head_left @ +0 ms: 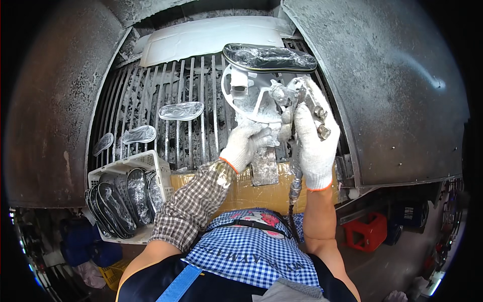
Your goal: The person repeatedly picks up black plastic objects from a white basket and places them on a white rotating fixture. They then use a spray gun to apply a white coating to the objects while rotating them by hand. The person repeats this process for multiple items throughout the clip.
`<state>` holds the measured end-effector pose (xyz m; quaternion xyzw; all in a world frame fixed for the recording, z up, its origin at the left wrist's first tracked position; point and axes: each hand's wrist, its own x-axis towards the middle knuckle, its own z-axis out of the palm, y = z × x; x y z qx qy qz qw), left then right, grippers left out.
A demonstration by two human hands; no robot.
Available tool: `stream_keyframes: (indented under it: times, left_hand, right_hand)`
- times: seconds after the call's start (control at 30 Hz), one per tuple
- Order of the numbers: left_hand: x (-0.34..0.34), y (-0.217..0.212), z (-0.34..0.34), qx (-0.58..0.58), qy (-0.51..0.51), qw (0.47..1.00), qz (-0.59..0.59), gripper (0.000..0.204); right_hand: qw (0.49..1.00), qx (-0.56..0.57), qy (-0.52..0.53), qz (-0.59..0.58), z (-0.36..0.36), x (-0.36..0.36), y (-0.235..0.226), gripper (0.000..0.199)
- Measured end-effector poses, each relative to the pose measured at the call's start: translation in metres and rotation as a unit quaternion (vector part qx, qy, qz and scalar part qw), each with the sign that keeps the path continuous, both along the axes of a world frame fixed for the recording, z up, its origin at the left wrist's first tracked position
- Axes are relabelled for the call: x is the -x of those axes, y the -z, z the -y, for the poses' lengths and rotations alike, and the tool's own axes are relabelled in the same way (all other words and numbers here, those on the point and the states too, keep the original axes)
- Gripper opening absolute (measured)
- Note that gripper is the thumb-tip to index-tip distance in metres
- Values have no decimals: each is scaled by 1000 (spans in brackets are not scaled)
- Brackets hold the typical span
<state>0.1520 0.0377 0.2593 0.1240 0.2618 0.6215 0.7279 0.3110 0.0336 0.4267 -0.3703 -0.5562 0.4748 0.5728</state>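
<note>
My right hand [317, 136], in a white glove with an orange cuff, is wrapped round a spray gun [301, 95] caked in white residue. A hose [296, 189] runs down from the gun. My gloved left hand [244, 145] has its fingers partly stretched beside the lower rim of a white spoked round stand [227, 95]; whether they touch it I cannot tell. Across the stand's far side lies a large dark sole-shaped piece [269, 58] covered in clear film. Smaller film-covered sole-shaped pieces [181, 111] rest on the metal grate [202, 136] to the left.
A white plastic crate [163, 173] at the near left holds several film-wrapped dark pieces. Stained metal panels [60, 100] wall in the grate on both sides. A white sheet [211, 38] lies at the back. Brown board [201, 189] lines the front edge. A red stool [366, 231] stands at lower right.
</note>
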Motion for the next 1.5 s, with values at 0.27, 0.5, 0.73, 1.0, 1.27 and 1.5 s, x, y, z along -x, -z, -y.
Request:
stream_keyframes:
  times: [0.27,0.5,0.73,1.0,1.27,1.5]
  left_hand:
    - [8,3,1,18,10,1000,-4,57]
    - [9,-5,2,32,-7,999,9,42]
    - [8,-23,4,33,9,999,-13,44]
    - [19,-15,6,29,6,999,-42,43]
    - [28,-12,5,17,-8,1000,-22,45]
    - [37,-11,4,6,-15,1000,-18,44]
  right_hand:
    - [995,56,-13,-79,2,-12,-3,52]
    - [996,45,24,-68,4,-21,-3,50]
    - [991,61,31,-112,7,-30,-7,52]
    - [992,50,68,-97,4,-42,-7,53]
    - [990,42,94,-98,5,-56,-8,51]
    - [989,39,107,-90,7,-68,-7,51]
